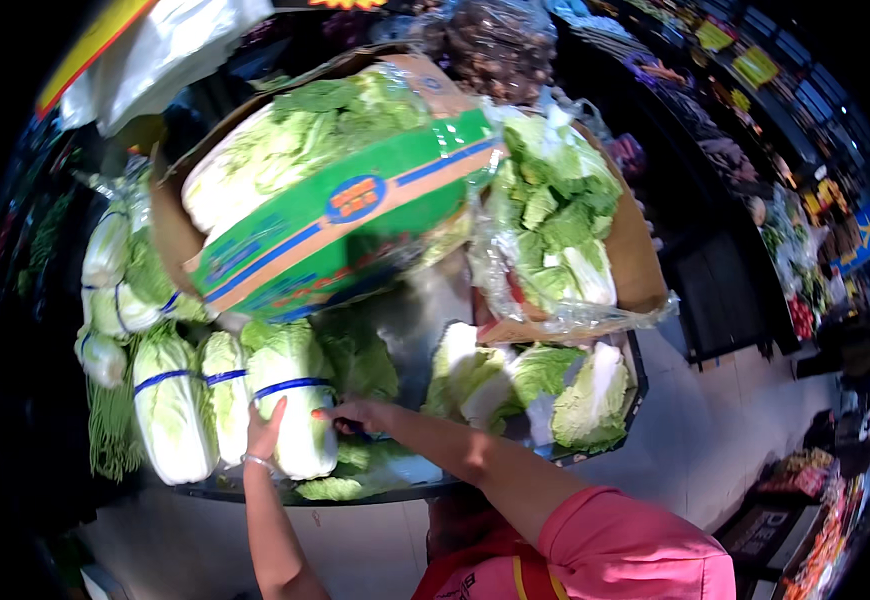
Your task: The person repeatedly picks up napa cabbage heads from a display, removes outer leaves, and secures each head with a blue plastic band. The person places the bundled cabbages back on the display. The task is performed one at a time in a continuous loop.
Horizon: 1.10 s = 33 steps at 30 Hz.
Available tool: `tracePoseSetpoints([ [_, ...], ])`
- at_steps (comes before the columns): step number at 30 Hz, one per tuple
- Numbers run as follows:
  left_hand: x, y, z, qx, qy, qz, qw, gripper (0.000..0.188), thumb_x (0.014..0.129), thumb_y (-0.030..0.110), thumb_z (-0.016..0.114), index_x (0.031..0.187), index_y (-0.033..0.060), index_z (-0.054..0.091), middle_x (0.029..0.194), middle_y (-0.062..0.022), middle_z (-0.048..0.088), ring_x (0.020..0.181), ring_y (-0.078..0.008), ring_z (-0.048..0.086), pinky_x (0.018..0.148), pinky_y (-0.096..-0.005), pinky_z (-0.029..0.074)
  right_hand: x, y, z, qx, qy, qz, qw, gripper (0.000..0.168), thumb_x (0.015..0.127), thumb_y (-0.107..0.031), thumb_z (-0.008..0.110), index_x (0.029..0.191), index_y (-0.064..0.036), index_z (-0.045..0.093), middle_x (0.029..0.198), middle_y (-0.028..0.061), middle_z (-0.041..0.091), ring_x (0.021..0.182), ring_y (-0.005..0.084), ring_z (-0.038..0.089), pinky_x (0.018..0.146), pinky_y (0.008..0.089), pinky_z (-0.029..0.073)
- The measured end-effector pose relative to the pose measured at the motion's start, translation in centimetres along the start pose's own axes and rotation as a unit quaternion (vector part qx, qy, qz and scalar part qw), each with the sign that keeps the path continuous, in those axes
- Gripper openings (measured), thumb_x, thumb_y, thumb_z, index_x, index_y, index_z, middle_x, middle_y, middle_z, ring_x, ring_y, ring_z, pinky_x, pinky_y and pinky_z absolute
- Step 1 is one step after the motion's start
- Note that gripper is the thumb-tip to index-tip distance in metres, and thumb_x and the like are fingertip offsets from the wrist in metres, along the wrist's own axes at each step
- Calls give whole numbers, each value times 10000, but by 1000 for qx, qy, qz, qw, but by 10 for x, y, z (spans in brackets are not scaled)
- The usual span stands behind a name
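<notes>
A napa cabbage (pixel 304 431) with a blue band around it lies on the dark metal table before me. My left hand (pixel 261 435) grips its left side, thumb on top and fingers in the gap beside it. From the right, my right hand (pixel 356 417) reaches to the same cabbage, its fingers curled by the right side. Something small and dark is under those fingers, too hidden to name. Two more banded cabbages, a narrow one (pixel 226 397) and a wider one (pixel 172 420), lie in line to the left.
A green printed carton (pixel 285 255) of cabbages stands behind the row. To its right is a plastic-lined carton (pixel 637 247) with more cabbages. Loose leaves (pixel 592 397) lie at the table's right edge. Smaller banded cabbages (pixel 105 247) and long green beans (pixel 111 427) are far left.
</notes>
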<state>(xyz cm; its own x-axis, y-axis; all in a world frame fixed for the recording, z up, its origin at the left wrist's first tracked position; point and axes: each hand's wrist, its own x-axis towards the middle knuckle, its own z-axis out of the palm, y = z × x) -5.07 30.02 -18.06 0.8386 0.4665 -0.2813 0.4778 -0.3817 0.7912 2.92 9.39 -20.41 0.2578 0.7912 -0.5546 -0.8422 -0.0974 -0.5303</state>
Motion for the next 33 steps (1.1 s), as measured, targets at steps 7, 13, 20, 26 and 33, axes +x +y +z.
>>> tracePoseSetpoints([
  [7, -65, 136, 26, 289, 129, 258, 913, 600, 779, 258, 659, 1213, -76, 415, 1121, -262, 533, 1054, -364, 513, 894, -404, 401, -197, -24, 2, -91, 29, -134, 986, 562, 839, -229, 615, 1298, -5, 380, 744, 31, 582, 479, 65, 433, 401, 215, 336],
  [13, -103, 369, 156, 56, -124, 430, 893, 357, 771, 117, 657, 1104, 20, 575, 1102, -142, 593, 1060, -269, 545, 904, -345, 409, -436, -141, -92, -236, 196, -294, 905, 273, 833, -101, 517, 1090, -37, 582, 939, 69, 653, 622, 62, 519, 508, 179, 387],
  [20, -40, 439, 336, 494, -189, 261, 808, 992, 651, 498, 715, 1384, 96, 182, 1339, -162, 356, 1138, -365, 464, 886, -453, 424, -420, -189, -262, -627, 457, -78, 626, 631, 705, -512, 662, 980, 51, 593, 866, 188, 642, 832, 303, 625, 743, 374, 490],
  [26, -26, 387, 394, 434, -267, 246, 824, 609, 765, 263, 622, 1290, 148, 336, 928, -221, 617, 919, -359, 590, 804, -408, 474, -376, -147, -280, -670, 468, -14, 576, 838, 561, -432, 783, 1136, 38, 394, 892, 221, 610, 822, 341, 615, 699, 414, 505],
  [33, -32, 411, 374, 8, -149, 359, 921, 173, 821, 237, 621, 895, 83, 591, 913, -20, 537, 900, -111, 476, 814, -295, 379, -407, -171, -227, -470, 289, -259, 793, 331, 610, -204, 676, 875, -18, 606, 784, 178, 616, 746, 321, 614, 683, 370, 485],
])
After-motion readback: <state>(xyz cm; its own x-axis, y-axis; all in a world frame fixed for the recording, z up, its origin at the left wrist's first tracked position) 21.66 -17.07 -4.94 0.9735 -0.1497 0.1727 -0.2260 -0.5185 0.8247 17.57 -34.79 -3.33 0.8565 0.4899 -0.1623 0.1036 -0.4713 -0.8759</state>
